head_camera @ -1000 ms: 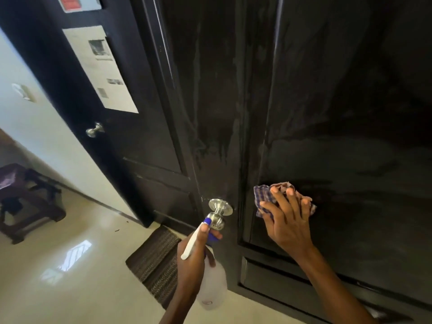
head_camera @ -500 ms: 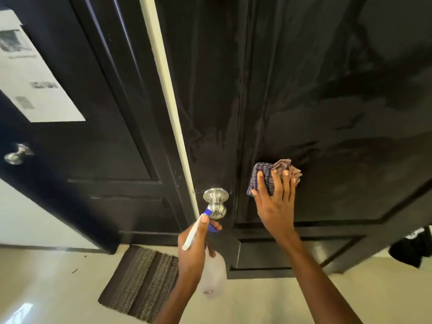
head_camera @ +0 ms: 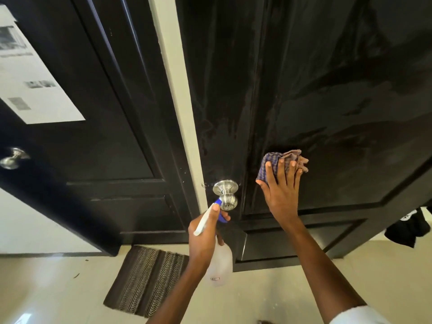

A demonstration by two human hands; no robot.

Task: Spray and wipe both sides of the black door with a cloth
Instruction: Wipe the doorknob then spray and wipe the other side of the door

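Centre frame, the right hand (head_camera: 281,195) presses a checked cloth (head_camera: 271,166) flat against the black door (head_camera: 327,90) with straight fingers. Lower centre, the left hand (head_camera: 204,232) grips a spray bottle (head_camera: 219,265) below the knob (head_camera: 225,194). Since half a second ago, the cloth has barely shifted.

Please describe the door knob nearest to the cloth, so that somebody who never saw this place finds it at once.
Start at the glossy black panelled door being wiped. On its left edge sits a round brushed-metal knob, left of the checked purple cloth. A second metal knob sits on the other door, far left; this one has the clear plastic spray bottle just below.
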